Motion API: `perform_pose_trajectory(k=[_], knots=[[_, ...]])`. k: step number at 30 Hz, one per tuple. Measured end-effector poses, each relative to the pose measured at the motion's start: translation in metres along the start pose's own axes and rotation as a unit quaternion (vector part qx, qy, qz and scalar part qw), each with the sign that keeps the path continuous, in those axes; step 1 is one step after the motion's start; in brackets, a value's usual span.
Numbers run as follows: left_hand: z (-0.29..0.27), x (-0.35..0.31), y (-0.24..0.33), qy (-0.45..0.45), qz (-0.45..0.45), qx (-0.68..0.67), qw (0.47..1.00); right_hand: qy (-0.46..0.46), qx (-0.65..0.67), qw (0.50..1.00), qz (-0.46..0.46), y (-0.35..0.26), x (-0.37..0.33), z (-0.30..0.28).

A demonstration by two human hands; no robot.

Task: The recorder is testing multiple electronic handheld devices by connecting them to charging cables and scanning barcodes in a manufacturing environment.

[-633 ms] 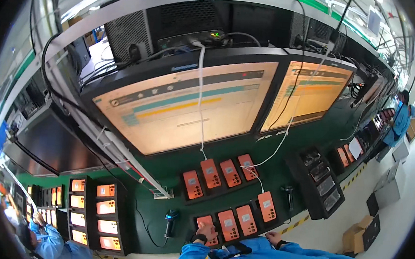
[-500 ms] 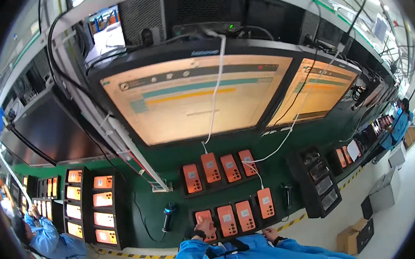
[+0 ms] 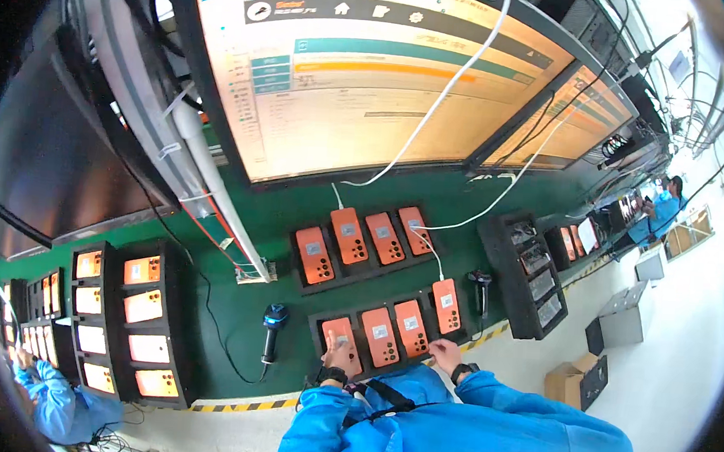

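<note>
The left hand (image 3: 339,350) lies flat on the first orange phone (image 3: 342,342) in the near black tray (image 3: 389,331) on the green table (image 3: 455,203). The right hand (image 3: 445,355) touches the tray's front edge; its fingers I cannot tell. Checking phones, it seems; lifting this one calls for a firm pinch.

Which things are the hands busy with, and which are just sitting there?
In use:
- left hand on the leftmost orange phone in the near black tray
- right hand at that tray's front edge

Lying about:
- blue handheld scanner
- far tray of orange phones
- large lit monitor
- brown cardboard box
</note>
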State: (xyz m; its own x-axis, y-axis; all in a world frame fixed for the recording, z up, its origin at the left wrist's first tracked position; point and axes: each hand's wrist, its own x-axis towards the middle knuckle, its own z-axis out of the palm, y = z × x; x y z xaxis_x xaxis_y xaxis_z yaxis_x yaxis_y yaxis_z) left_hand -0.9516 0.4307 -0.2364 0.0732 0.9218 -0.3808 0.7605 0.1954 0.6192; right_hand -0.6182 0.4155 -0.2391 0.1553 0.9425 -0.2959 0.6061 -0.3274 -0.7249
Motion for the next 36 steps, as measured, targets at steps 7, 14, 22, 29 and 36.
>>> perform_pose_trajectory(k=[7, 14, 22, 29, 36], knots=[[-0.025, 0.009, 0.014, -0.042, -0.047, 0.050, 0.997, -0.053, 0.025, 0.991, -0.122, -0.114, 0.062, 0.006], [0.010, 0.006, -0.027, 0.008, 0.028, 0.002, 1.000, -0.263, 0.207, 0.942, 0.041, -0.190, 0.128, 0.036], [-0.011, -0.062, -0.029, 0.211, -0.142, -0.573, 0.779, -0.186, 0.395, 0.882, 0.176, -0.248, 0.235, 0.071], [0.033, -0.169, -0.060, 0.261, -0.329, -0.603, 0.679, 0.054, 0.001, 0.987, -0.155, -0.257, 0.309, 0.126], [0.169, -0.283, -0.077, 0.274, -0.454, -0.661, 0.531, -0.055, -0.306, 0.942, -0.125, -0.314, 0.321, 0.119]])
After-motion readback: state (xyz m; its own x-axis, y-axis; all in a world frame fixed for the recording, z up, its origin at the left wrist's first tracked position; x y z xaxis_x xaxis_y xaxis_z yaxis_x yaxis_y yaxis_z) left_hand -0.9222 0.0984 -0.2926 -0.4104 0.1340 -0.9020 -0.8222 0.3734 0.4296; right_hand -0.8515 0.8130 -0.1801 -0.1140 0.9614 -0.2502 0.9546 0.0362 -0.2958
